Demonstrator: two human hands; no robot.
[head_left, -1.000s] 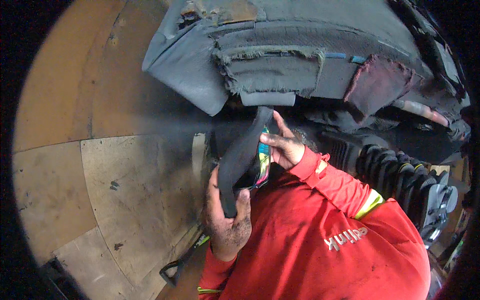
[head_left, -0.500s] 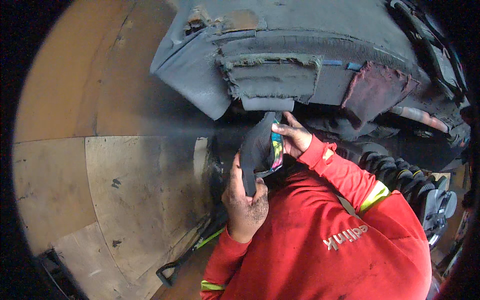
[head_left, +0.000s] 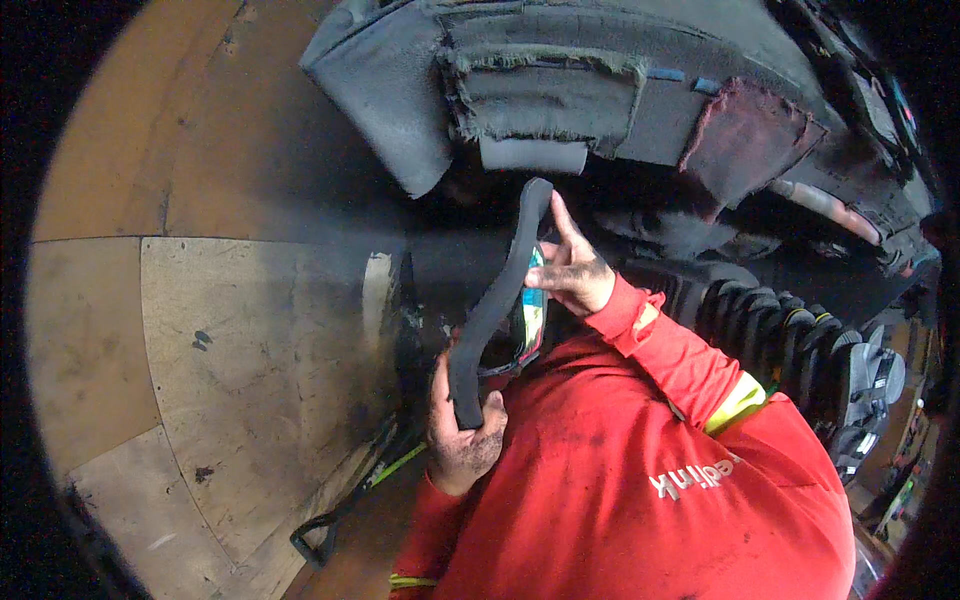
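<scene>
Both my hands hold one dark sandal (head_left: 492, 305) edge-on, its long curved sole side toward me. A colourful printed strap (head_left: 534, 305) bows out from its right side. My left hand (head_left: 465, 435) grips the lower end between thumb and fingers. My right hand (head_left: 578, 272) closes on the strap side, its thumb near the strap and one finger stretched up along the sole. The upper tip of the sandal lies just below a pale smooth strip (head_left: 532, 156) under a dust-covered grey machine housing (head_left: 390, 95). Whether the tip touches it, I cannot tell.
Frayed grey cloth (head_left: 550, 100) and a reddish cloth flap (head_left: 745, 145) hang on the housing. At right stands a row of dark sandals (head_left: 850, 375). Stained wooden boards (head_left: 250, 390) line the left, with a black bent handle-like piece (head_left: 315, 545) below them.
The sandal has turned in my hands: its broad sole face showed before, now mostly its side edge. Both hands have shifted slightly left, and the view has moved a little.
</scene>
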